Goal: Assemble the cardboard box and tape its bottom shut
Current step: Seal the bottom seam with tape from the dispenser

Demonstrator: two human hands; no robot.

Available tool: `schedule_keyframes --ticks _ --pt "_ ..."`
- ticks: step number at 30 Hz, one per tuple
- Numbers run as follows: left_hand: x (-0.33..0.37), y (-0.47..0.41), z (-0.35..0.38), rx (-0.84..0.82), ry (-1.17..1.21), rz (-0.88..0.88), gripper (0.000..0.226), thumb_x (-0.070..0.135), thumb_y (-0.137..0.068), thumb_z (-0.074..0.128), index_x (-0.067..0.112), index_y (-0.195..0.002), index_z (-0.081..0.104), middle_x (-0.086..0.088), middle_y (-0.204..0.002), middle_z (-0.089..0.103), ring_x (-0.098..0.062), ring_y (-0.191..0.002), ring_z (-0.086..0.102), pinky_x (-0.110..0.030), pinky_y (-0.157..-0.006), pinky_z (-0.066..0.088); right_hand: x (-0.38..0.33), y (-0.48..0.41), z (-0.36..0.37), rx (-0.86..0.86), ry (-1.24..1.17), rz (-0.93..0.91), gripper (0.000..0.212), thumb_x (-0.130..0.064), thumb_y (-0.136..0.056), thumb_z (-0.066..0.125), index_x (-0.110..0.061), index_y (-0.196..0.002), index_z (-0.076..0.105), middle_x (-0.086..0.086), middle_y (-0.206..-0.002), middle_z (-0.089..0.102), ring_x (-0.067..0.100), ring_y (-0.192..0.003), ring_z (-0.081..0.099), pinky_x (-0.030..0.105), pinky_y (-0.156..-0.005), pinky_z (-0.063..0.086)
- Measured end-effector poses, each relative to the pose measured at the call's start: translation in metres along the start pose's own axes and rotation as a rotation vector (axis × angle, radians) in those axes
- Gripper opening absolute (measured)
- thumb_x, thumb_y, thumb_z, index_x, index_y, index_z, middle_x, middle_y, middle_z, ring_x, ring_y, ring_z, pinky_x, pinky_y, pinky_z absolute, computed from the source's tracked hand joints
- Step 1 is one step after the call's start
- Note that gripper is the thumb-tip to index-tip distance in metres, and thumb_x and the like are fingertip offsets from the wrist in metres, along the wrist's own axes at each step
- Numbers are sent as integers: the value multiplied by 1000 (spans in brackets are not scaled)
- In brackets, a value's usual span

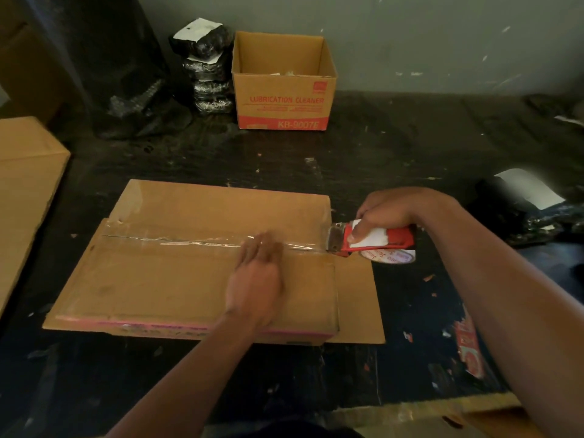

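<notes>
Dark, scuffed table [410, 159] littered with scraps, against a grey-green wall [442, 42]. Cardboard box [177, 279] lies mid-table, bottom flaps up, clear tape strip [189, 240] along the seam. Left hand [257, 273] flat, fingers spread, pressing on the tape. Right hand [384, 216] closed around the red tape dispenser [373, 240] at the box's right edge. Open "LUBRICATION CLEANER" carton [282, 99] at back beside black wrapped bundles [205, 74]. Another carton [25, 191] far left.
</notes>
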State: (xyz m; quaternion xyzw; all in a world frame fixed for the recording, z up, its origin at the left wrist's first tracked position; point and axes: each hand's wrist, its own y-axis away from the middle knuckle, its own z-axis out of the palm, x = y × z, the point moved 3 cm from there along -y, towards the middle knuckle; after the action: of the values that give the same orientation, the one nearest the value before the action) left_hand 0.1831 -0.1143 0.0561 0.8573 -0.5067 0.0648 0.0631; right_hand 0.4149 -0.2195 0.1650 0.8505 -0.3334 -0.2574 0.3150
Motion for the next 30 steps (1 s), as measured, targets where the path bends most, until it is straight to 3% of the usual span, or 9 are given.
schedule_keyframes --ticks 2,8,14,17,19,25,30 --pt "20 -8 6 -19 50 82 61 22 -104 36 11 -161 19 -9 -170 15 -22 -157 12 -35 -128 3 1 0 1 2 -2 8 35 -50 -89 71 -23 -112 74 -1 -104 72 19 -94 70 31 -72 49" --pt "35 -8 27 -88 84 114 64 43 -108 20 9 -162 11 -11 -171 9 -21 -158 2 -38 -128 -2 13 4 7 -2 15 36 39 -52 -90 70 -23 -116 71 -1 -108 70 18 -96 67 33 -77 50" --pt "35 -7 26 -111 30 112 67 47 -108 15 11 -163 3 -10 -171 3 -21 -158 -2 -41 -127 -5 20 2 15 1 -6 25 44 -52 -92 68 -23 -125 68 -2 -112 67 17 -99 65 31 -76 48" --pt "39 -7 25 -94 41 57 75 58 -104 15 13 -163 4 -9 -171 4 -22 -158 0 -50 -127 1 22 2 13 7 -4 13 42 -53 -92 68 -24 -122 69 -2 -112 67 17 -98 65 32 -76 49" --pt "44 -10 24 -40 65 46 80 62 -101 11 12 -163 8 -9 -171 5 -22 -158 -1 -49 -127 3 23 2 11 2 -12 9 41 -53 -92 68 -25 -121 69 -3 -111 67 17 -98 65 31 -75 48" --pt "59 -18 39 -102 -13 159 83 67 -98 4 14 -161 -10 -6 -170 -12 -20 -155 -18 -48 -126 -9 23 -5 10 -23 -14 9 41 -53 -91 69 -24 -119 70 -3 -108 69 18 -98 67 31 -76 49" --pt "56 -18 43 -92 -32 161 82 69 -99 3 17 -161 -11 -4 -170 -14 -20 -155 -20 -47 -125 -12 29 -8 11 -56 -44 21 37 -54 -90 69 -25 -112 72 -1 -107 73 20 -97 71 34 -78 51"
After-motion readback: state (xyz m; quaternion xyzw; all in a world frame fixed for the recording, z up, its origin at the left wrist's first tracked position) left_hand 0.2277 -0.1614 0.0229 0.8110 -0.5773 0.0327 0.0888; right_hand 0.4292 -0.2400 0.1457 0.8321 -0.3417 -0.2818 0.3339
